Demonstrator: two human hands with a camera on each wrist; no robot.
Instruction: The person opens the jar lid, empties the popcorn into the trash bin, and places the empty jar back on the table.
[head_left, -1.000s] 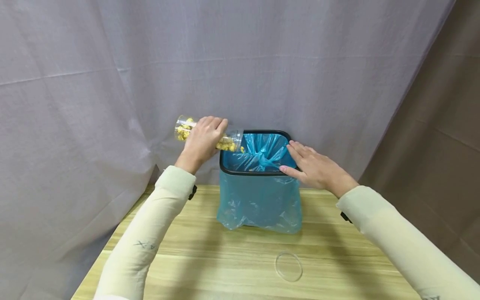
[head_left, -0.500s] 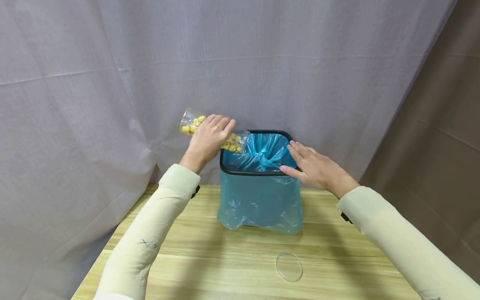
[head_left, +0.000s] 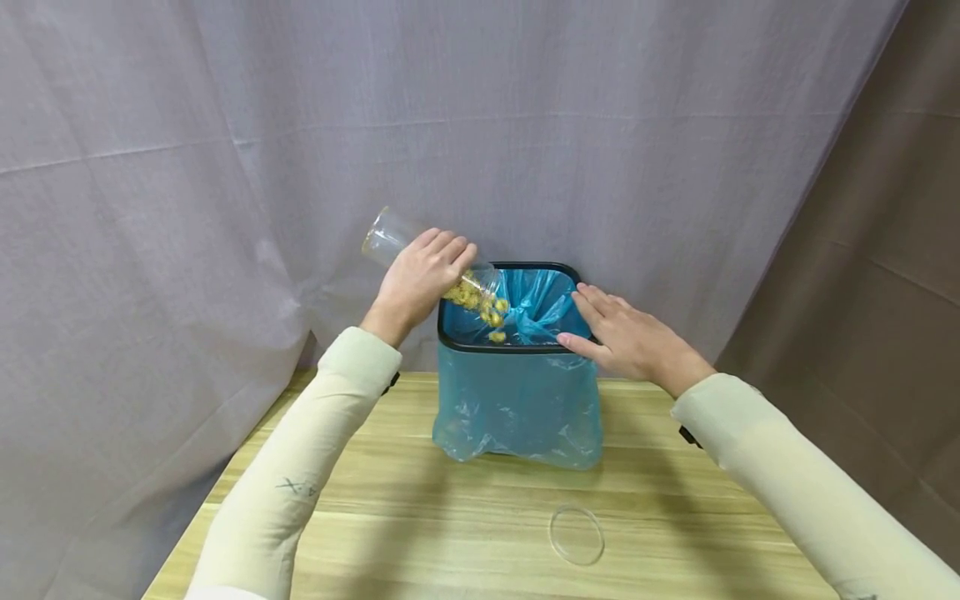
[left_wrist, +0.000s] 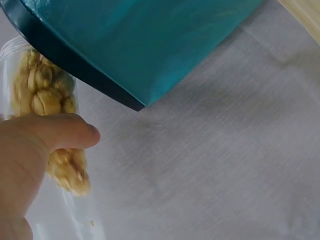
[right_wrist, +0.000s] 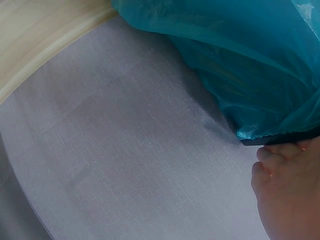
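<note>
In the head view my left hand (head_left: pixel 423 279) grips a clear plastic jar (head_left: pixel 386 237) from above. The jar is tilted, its base up at the left and its open mouth over the bin. Yellow popcorn (head_left: pixel 468 293) has gathered toward the mouth, and some pieces are falling out. Below stands a bin with a black rim (head_left: pixel 517 349) and a blue bag (head_left: pixel 517 404). My right hand (head_left: pixel 630 337) rests on the bin's right rim, fingers extended and thumb at the front. The left wrist view shows my thumb (left_wrist: pixel 65 132) across the jar.
A thin clear round lid or ring (head_left: pixel 552 542) lies on the wooden table (head_left: pixel 450 542) in front of the bin. Close behind the bin hangs a grey curtain (head_left: pixel 525 150), with a darker brown one (head_left: pixel 870 317) at the right.
My left hand has moved slightly right and tipped the jar more steeply. The popcorn has slid from the base toward the mouth and spills into the bin. My right hand stays in place.
</note>
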